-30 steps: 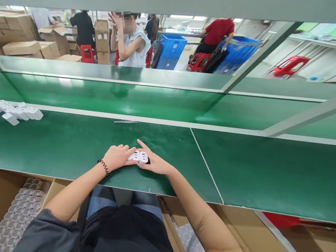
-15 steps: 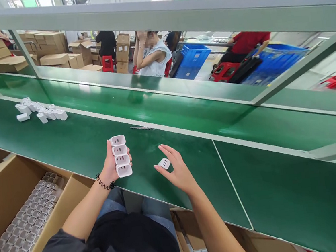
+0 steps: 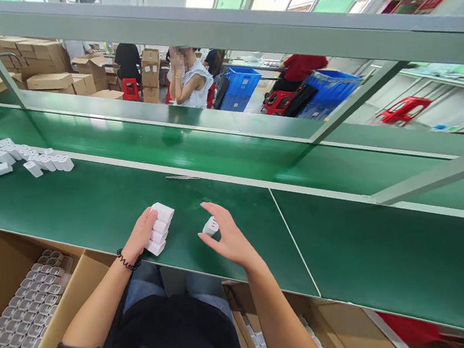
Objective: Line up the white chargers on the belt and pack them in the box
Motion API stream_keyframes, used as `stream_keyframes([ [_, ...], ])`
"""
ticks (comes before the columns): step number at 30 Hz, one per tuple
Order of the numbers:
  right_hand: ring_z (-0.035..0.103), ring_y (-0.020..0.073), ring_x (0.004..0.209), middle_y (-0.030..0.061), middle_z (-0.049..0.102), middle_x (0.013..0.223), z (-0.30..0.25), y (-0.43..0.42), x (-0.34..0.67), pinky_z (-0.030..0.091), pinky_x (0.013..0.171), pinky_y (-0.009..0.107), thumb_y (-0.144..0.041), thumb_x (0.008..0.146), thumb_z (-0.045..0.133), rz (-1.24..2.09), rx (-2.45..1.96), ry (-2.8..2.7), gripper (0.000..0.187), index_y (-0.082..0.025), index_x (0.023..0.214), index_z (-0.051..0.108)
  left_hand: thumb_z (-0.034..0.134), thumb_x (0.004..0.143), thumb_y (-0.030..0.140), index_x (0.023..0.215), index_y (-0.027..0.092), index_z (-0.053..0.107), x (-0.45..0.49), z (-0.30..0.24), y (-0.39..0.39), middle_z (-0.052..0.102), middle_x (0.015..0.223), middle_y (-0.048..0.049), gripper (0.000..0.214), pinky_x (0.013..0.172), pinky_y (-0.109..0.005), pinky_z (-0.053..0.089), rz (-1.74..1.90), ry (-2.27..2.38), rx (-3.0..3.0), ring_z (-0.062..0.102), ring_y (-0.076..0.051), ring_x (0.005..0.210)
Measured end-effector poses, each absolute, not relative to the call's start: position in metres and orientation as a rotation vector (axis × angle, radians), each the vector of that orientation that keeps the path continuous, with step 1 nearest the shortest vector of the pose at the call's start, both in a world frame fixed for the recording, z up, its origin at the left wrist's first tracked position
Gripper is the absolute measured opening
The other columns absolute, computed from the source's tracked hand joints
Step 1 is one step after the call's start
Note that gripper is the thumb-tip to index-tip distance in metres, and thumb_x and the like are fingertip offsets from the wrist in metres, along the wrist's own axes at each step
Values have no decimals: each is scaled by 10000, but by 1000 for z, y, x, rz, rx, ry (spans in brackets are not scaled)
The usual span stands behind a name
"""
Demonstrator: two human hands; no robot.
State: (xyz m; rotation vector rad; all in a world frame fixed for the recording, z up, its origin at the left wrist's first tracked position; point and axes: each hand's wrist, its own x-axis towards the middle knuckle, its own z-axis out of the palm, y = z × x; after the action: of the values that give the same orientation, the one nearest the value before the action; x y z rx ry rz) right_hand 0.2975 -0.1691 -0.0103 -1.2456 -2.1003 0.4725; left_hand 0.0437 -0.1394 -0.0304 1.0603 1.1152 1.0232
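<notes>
My left hand (image 3: 140, 234) grips a row of several white charger plugs (image 3: 159, 227), stacked side by side and tilted, just above the near edge of the green conveyor belt (image 3: 92, 201). My right hand (image 3: 226, 236) is a little to the right of it, holding a single white charger plug (image 3: 210, 227) between thumb and fingers. A black coiled band circles my left wrist. The two hands are apart, with bare belt between them.
A heap of several white plugs (image 3: 27, 158) lies on the belt at far left. A cardboard box with a tray of grey cells (image 3: 19, 327) sits below left. Beyond the belt stand cardboard cartons, blue crates, red stools and other people.
My left hand has lowered and tilted the row of plugs toward the belt. My right hand has closed in slightly with its single plug. The view shifted a little.
</notes>
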Motion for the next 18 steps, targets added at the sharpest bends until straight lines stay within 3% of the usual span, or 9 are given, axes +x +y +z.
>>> stream_keyframes([
  [3, 487, 332, 1319, 157, 522, 1385, -42, -164, 328, 355, 1127, 601, -397, 803, 683, 683, -1427, -1913, 658, -228, 1384, 423, 621, 782, 671, 1133, 223, 626, 35, -21, -135, 659, 747, 4, 569, 507, -219, 412, 883, 1210, 1416, 556, -133, 562],
  [6, 633, 284, 1115, 129, 639, 1197, -53, -159, 332, 472, 1025, 550, -407, 843, 631, 782, -1390, -1874, 522, -217, 1293, 446, 655, 778, 616, 1166, 242, 642, 40, -6, -131, 709, 867, -37, 539, 599, -254, 433, 729, 1301, 1735, 627, -198, 708],
  [9, 647, 235, 1081, 106, 646, 1201, -39, -156, 319, 524, 974, 442, -405, 856, 627, 869, -1245, -1905, 496, -226, 1284, 453, 654, 778, 630, 1173, 262, 640, 51, 6, -129, 725, 1015, -57, 540, 689, -282, 442, 573, 1337, 2007, 658, -256, 878],
  [12, 629, 213, 1087, 80, 624, 1222, -19, -153, 303, 534, 950, 386, -366, 834, 660, 945, -1117, -1973, 508, -242, 1304, 512, 591, 835, 641, 1187, 290, 618, 57, 12, -130, 719, 1081, -40, 497, 693, -277, 437, 414, 1321, 2216, 668, -253, 920],
  [18, 618, 213, 1087, 73, 628, 1244, -27, -143, 289, 502, 1005, 438, -318, 826, 673, 1073, -1078, -1997, 677, -260, 1458, 436, 495, 904, 663, 1272, 256, 553, 54, 9, -131, 686, 1082, -82, 551, 660, -264, 427, 166, 1375, 2434, 660, -246, 931],
])
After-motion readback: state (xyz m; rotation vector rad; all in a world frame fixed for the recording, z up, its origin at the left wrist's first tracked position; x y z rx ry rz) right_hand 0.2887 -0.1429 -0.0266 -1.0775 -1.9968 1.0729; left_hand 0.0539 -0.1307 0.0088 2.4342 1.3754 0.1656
